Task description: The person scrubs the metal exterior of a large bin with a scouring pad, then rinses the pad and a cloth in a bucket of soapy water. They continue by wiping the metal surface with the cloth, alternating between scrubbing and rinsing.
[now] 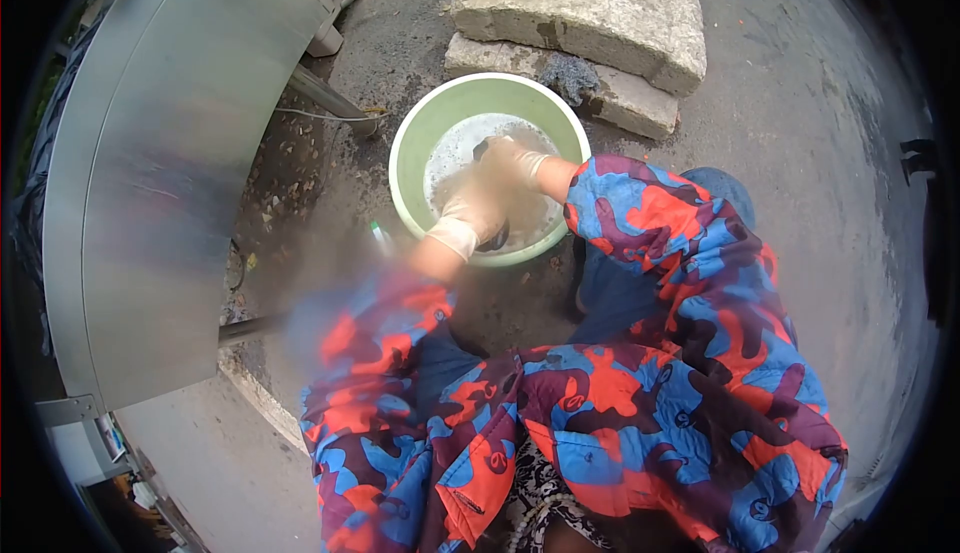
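Note:
A pale green basin (405, 148) stands on the ground in front of me, holding sudsy water (455, 143). Both my hands wear whitish gloves and are down inside the basin, close together. My right hand (514, 161) comes in from the right, its fingers curled at the upper end of a dark object (494, 241). My left hand (472, 213) is lower left, against the object's lower part. A blurred smear covers the fingers and most of the object, and I cannot tell what kind of thing it is.
Behind the basin lie stacked stone slabs (580, 3), with a grey scrubbing pad (570, 77) on the lower one. A large metal panel (170, 173) rises on the left, on a metal leg (330, 98). Beside the basin is a small green-capped item (379, 236).

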### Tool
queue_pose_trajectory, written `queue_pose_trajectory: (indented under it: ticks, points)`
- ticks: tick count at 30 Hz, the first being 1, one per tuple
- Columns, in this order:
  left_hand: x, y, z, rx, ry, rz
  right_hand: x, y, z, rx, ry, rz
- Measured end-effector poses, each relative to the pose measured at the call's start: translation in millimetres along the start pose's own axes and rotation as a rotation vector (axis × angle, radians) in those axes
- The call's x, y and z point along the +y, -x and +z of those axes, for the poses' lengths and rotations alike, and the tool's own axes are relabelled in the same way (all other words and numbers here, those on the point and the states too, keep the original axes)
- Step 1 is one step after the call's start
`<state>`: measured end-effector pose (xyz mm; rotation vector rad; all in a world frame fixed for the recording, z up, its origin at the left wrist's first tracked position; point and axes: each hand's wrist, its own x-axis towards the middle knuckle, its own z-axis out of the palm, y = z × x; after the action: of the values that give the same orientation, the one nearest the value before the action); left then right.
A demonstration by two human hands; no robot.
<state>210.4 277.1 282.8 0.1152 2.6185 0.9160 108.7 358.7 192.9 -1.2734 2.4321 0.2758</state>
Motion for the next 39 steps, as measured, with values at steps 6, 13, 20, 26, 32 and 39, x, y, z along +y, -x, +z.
queue_pose_trajectory:
  ticks: [6,13,20,26,32,39]
  points:
    - [-22,-4,2,0.014,-0.107,0.054,13,35,-24,-0.018,-1.283,0.134]
    - [-9,8,-36,-0.087,0.226,0.170,21,56,-64,0.225,-1.203,-0.053]
    - [-67,-10,-21,0.421,0.831,0.093,35,61,-86,0.558,-0.889,-0.128]
    - [-78,-17,-3,-0.023,1.881,-0.160,23,71,-99,0.656,-1.182,-0.030]
    - [-29,-4,-18,0.561,1.428,0.218,35,45,-61,0.880,-0.879,-0.111]
    - [-5,6,0,0.942,0.157,0.564,34,50,-37,0.722,-0.761,-0.307]
